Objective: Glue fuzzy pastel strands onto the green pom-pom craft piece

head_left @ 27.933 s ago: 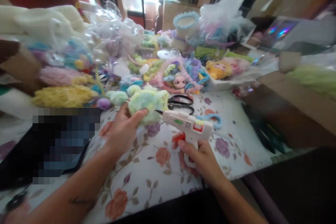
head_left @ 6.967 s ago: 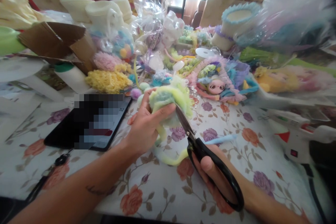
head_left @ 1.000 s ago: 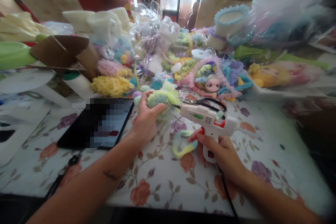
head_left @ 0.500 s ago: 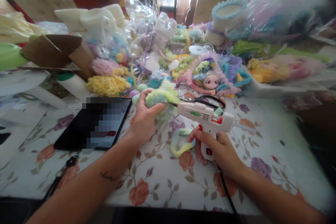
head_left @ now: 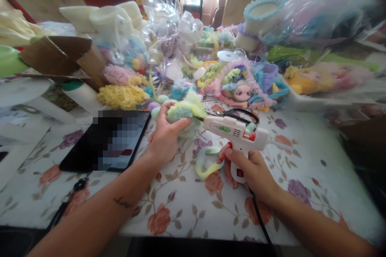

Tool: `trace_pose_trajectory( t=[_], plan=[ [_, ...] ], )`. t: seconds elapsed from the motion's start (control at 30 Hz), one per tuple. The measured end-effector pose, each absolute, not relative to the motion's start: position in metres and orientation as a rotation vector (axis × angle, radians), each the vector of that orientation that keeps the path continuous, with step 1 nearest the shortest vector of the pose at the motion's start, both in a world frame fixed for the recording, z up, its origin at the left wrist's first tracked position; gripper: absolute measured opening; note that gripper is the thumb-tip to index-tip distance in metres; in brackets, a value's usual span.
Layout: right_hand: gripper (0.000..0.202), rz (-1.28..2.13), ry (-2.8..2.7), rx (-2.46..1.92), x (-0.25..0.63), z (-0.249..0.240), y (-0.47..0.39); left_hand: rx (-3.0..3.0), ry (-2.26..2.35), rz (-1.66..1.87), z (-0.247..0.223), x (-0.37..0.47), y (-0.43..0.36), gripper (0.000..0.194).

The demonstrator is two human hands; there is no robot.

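My left hand (head_left: 167, 134) is closed around a fluffy yellow-green and pale blue piece (head_left: 181, 112), thumb pressed on its near side. In my right hand (head_left: 245, 164) is a white hot glue gun (head_left: 235, 128), its fingers wrapped around the grip near the red trigger. The dark nozzle points left and meets the fluffy piece at its right side; whether glue is coming out is too small to tell. A glue stick (head_left: 282, 145) sticks out of the gun's back. Below the gun lies a looped yellow and blue strip (head_left: 206, 164), close to my right fingers.
Black-handled scissors (head_left: 241, 114) lie just behind the glue gun. A phone (head_left: 105, 142) with a strap rests at left. Behind stand a cardboard box (head_left: 57, 58), yellow fluffy yarn (head_left: 123, 96), a doll head (head_left: 243, 93) and plastic-wrapped items. The gun's black cord (head_left: 261, 221) runs off the front edge.
Both hands, the fluffy piece and the glue gun stay almost in the same place. Only the camera view has shifted slightly.
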State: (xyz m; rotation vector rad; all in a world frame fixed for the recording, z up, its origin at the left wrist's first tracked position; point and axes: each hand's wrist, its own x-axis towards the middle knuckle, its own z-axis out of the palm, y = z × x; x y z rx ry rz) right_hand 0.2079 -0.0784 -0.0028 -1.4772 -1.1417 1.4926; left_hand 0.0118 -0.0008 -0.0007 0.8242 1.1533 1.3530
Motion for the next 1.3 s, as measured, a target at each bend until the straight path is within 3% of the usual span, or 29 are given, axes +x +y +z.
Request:
trace_pose_trajectory(
  t=[1.3],
  plan=[
    [0.035,1.495,-1.121,-1.499,0.2061,-0.0031,-0.0809,0.752,1.131,1.368,0.0023,0.0127,-0.0003,0.073]
  ],
)
